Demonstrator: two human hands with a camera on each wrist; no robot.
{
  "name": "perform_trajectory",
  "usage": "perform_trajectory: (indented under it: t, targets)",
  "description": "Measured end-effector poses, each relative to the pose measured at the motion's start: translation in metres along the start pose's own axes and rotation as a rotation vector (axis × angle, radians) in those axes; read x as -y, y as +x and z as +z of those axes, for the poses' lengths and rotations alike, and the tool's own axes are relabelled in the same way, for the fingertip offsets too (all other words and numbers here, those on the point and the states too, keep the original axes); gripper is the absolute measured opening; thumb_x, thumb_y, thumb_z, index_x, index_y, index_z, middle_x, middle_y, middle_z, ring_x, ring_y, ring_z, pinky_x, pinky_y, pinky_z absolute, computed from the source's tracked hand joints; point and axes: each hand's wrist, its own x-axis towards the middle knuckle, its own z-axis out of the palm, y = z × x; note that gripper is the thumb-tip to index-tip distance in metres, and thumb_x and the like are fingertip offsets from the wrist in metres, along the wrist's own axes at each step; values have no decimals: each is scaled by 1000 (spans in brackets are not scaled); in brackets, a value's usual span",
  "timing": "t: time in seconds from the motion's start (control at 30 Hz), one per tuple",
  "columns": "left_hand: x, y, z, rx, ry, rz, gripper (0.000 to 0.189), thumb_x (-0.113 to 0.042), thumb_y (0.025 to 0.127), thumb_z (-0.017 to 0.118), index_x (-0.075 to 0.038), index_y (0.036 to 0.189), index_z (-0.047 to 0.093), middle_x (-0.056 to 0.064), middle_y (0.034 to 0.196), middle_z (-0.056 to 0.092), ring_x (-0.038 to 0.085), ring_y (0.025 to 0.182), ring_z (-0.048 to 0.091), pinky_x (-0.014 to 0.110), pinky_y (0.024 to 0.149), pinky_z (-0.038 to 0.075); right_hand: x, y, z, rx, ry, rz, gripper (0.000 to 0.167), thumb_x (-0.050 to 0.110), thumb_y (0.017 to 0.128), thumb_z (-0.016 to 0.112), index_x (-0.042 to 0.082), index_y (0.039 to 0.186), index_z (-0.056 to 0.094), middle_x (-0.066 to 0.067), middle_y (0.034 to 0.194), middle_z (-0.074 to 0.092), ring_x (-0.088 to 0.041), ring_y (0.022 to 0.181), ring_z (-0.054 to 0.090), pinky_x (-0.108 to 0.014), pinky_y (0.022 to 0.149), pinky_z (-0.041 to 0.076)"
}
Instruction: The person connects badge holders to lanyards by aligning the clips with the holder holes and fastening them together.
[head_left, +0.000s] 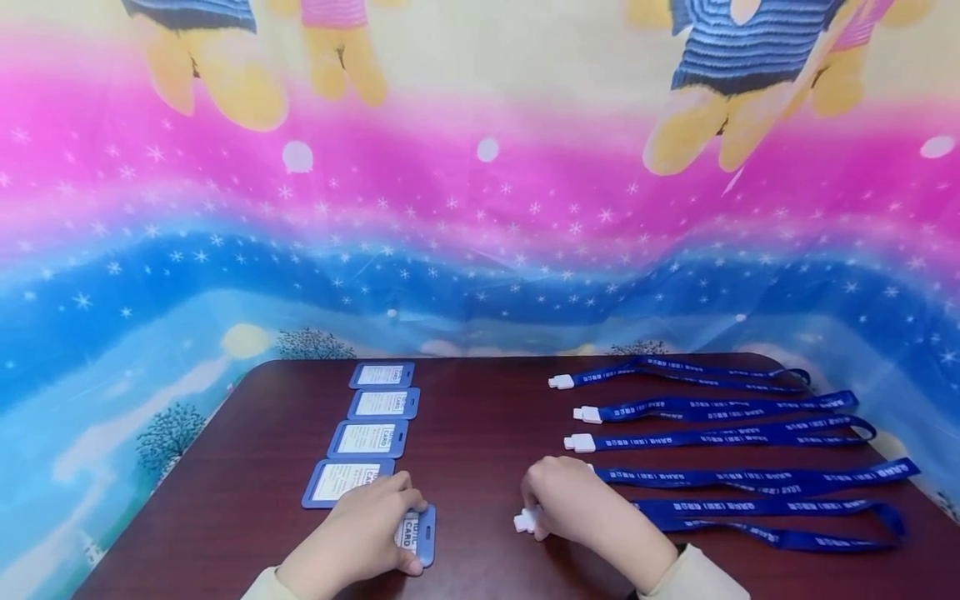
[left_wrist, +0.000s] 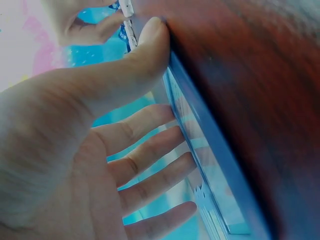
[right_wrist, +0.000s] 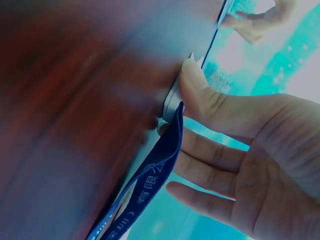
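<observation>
On the dark red table [head_left: 480, 417], my left hand [head_left: 360, 533] lies over a blue badge holder [head_left: 418, 533] near the front edge. In the left wrist view the thumb tip touches the end of the badge holder [left_wrist: 210, 165] and the fingers [left_wrist: 150, 150] stretch out straight beside it. My right hand [head_left: 573, 500] rests on the white clip [head_left: 525, 522] of a blue lanyard [head_left: 750, 521]. In the right wrist view the thumb [right_wrist: 195, 85] presses on the clip [right_wrist: 172, 102], the lanyard strap [right_wrist: 155, 175] trails away, and the other fingers are straight.
Several more badge holders [head_left: 369, 437] lie in a column at the left. Several blue lanyards [head_left: 712, 408] with white clips lie in rows at the right. A colourful printed cloth [head_left: 480, 208] hangs behind the table.
</observation>
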Motion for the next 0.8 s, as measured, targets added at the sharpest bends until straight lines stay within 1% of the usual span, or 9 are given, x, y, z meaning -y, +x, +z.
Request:
perform_trajectory:
  t: [0.23, 0.37, 0.47, 0.57, 0.67, 0.8]
  targets:
    - [0, -1, 1, -18, 4, -1, 58, -47, 60, 92, -14, 104, 74, -11, 86, 50, 8, 75, 46, 33, 64, 46, 23, 14, 7, -76, -167, -55, 30, 26, 55, 98, 19, 61, 68, 9, 61, 60, -8, 57, 55, -25, 50, 45]
    - [0, -1, 2, -21, 0, -5, 57, -47, 60, 92, -15, 103, 75, -12, 85, 49, 7, 73, 45, 32, 63, 45, 33, 24, 11, -97, -250, -76, 32, 28, 54, 98, 21, 58, 67, 8, 61, 61, -8, 58, 58, -26, 49, 46]
    - [0, 0, 2, -18, -5, -6, 57, -48, 60, 91, -15, 103, 75, -12, 84, 48, 7, 73, 44, 31, 62, 44, 40, 30, 12, -91, -283, -77, 31, 30, 55, 98, 21, 60, 69, 8, 62, 62, -8, 59, 59, -26, 51, 48]
    - [0, 0, 2, -18, -7, -7, 57, -48, 60, 91, -15, 102, 75, -11, 84, 48, 7, 72, 44, 31, 62, 44, 47, 35, 13, -79, -293, -75, 30, 31, 56, 98, 21, 61, 70, 8, 62, 62, -8, 60, 59, -25, 52, 49]
    - [0, 0, 2, -24, -6, -9, 57, -48, 59, 92, -15, 102, 75, -12, 84, 48, 7, 72, 44, 32, 61, 44, 51, 41, 12, -53, -240, -74, 28, 29, 58, 97, 22, 61, 71, 10, 61, 60, -6, 58, 56, -23, 52, 47]
    - [0, 0, 1, -25, -15, -13, 56, -48, 59, 91, -15, 102, 75, -12, 84, 48, 7, 73, 44, 31, 61, 44, 58, 51, 11, -10, -139, -72, 26, 28, 60, 97, 22, 63, 71, 14, 59, 57, -3, 58, 51, -20, 52, 44]
